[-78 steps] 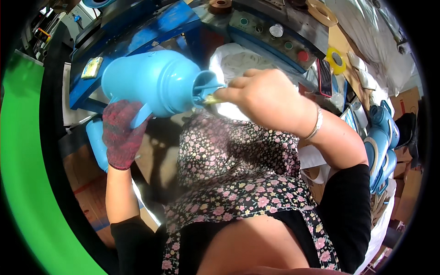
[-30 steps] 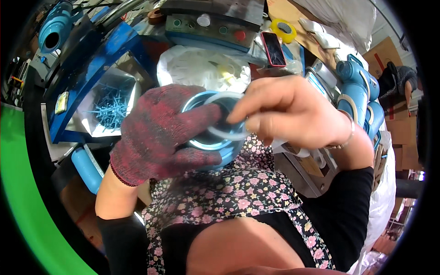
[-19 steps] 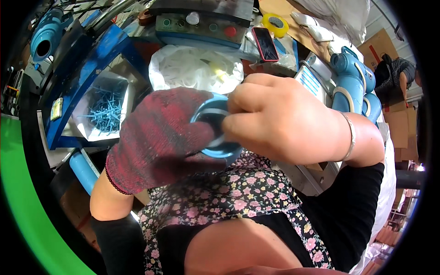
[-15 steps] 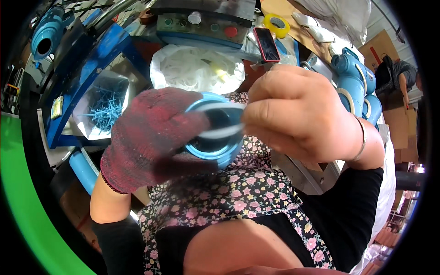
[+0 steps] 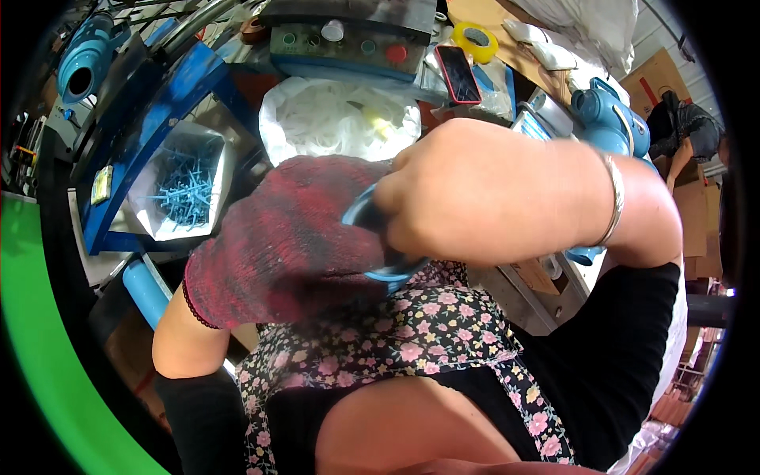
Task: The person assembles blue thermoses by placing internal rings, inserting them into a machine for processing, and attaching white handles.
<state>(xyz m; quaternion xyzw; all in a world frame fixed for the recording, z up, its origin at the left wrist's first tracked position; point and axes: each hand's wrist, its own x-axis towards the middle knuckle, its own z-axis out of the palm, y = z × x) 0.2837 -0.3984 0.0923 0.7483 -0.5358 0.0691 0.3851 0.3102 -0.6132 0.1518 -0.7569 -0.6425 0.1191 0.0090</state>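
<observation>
No words or numbers here can be read.
The long, dark grey-green metal panel with round buttons (image 5: 344,52) has tiny pale marks near its buttons, but they are too small to read. The little yellow and white packet (image 5: 100,185) on the blue metal frame (image 5: 176,89) has print that is too small too. The white sheet with blue lines (image 5: 530,124) is blurry. The brown cardboard box (image 5: 659,77) has a red mark, and I can't tell what it says.
</observation>
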